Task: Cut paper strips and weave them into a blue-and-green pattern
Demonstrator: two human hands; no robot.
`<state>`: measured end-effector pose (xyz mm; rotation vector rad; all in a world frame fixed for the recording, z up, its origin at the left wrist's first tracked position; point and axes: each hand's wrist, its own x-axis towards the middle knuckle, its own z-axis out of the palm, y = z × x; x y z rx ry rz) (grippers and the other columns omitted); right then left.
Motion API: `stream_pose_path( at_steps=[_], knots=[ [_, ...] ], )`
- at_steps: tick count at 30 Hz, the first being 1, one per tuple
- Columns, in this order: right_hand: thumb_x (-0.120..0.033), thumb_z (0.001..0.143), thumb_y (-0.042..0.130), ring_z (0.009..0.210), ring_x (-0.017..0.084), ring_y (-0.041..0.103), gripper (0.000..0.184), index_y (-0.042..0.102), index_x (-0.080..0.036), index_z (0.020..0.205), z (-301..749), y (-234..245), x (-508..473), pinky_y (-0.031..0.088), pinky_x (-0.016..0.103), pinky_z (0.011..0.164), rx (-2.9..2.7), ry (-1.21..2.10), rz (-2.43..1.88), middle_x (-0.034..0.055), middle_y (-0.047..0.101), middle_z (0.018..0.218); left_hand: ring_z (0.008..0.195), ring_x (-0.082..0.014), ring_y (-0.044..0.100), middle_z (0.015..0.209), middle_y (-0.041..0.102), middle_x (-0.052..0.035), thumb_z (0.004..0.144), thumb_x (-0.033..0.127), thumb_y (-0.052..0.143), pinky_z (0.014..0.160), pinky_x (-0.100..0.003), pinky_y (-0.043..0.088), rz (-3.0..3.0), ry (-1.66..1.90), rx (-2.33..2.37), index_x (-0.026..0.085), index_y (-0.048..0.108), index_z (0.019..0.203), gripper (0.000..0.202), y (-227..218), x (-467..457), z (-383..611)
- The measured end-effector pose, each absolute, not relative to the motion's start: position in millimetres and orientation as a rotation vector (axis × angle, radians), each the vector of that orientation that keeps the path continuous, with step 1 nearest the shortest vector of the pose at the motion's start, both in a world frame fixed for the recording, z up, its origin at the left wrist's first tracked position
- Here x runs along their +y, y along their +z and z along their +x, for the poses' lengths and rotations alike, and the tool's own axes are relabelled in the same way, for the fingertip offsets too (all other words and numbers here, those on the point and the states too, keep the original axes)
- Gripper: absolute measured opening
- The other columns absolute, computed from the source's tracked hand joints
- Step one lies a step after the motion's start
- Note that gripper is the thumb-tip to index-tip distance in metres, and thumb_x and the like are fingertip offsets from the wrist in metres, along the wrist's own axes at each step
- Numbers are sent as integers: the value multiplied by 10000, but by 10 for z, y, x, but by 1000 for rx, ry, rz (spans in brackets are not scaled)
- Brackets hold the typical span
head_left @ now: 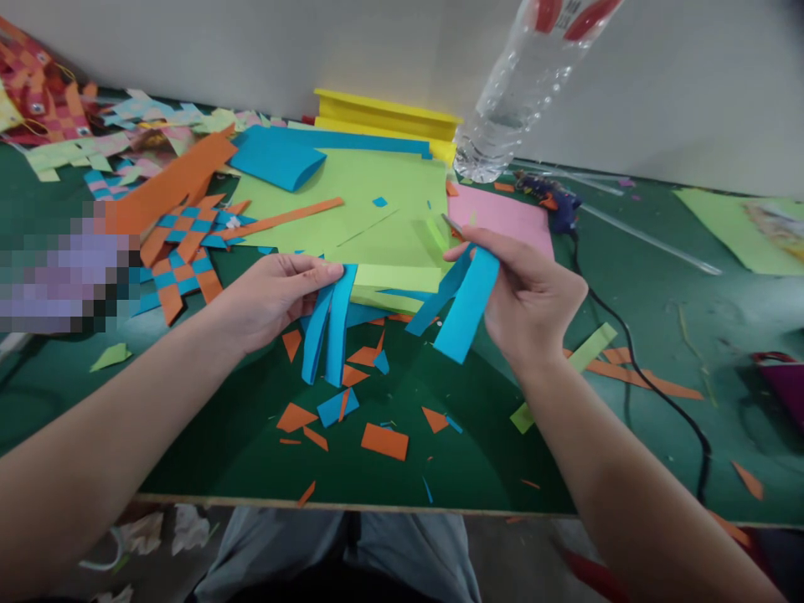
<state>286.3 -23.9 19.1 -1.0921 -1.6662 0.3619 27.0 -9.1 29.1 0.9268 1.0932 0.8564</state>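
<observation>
My left hand (280,293) pinches a folded blue paper strip (339,335) at its top, and its two narrow legs hang down side by side. A wider folded blue strip (466,310) hangs from my right hand (528,285), held between thumb and fingers with its two ends apart. A thin grey pointed tip (450,223) sticks out past the right fingers; the rest of that tool is hidden. Both hands are above the front of a light green sheet (377,201). Woven blue and orange paper pieces (185,239) lie left of my left hand.
Orange and blue scraps (384,440) litter the green table (465,469). A water bottle (515,100) stands behind, near a glue gun (553,201) whose black cable (619,322) runs forward on the right. Orange sheets (169,180) and folded yellow paper (386,113) lie farther back.
</observation>
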Motion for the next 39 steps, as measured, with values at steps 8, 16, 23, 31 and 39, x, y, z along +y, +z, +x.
stream_pose_path(
  at_steps=[8, 16, 23, 31, 39],
  knots=[
    [-186, 953, 569, 910, 206, 745, 325, 735, -384, 1151, 2841, 196, -205, 615, 448, 880, -1775, 215, -866, -34, 790, 960, 454, -84, 570, 524, 618, 9, 733, 251, 805, 469, -153, 524, 891, 844, 1101, 164, 666, 575, 227, 349, -107, 308],
    [-105, 939, 562, 878, 172, 752, 406, 724, -380, 1191, 2829, 193, -166, 622, 347, 796, -1846, 101, -712, -40, 795, 979, 456, -72, 584, 538, 639, 20, 750, 230, 796, 479, -141, 540, 892, 817, 1076, 150, 658, 611, 212, 338, -115, 281],
    [-115, 941, 554, 874, 181, 752, 393, 727, -369, 1186, 2839, 191, -171, 629, 356, 762, -1872, 92, -711, -28, 797, 972, 509, -101, 624, 568, 650, 10, 720, 265, 833, 497, -171, 557, 884, 820, 1047, 148, 676, 644, 210, 275, -110, 255],
    [-145, 947, 568, 877, 197, 749, 386, 716, -402, 1196, 2840, 195, -185, 629, 406, 808, -1826, 70, -716, -37, 795, 963, 520, -113, 631, 539, 632, 10, 746, 251, 810, 526, -191, 574, 894, 833, 1044, 149, 645, 606, 239, 307, -104, 264],
    [-83, 931, 562, 878, 164, 743, 456, 697, -390, 1238, 2836, 198, -176, 620, 342, 800, -1880, 72, -662, -35, 791, 993, 500, -100, 615, 537, 628, 18, 731, 258, 820, 487, -165, 547, 896, 830, 1074, 152, 648, 608, 236, 327, -125, 286]
  ],
)
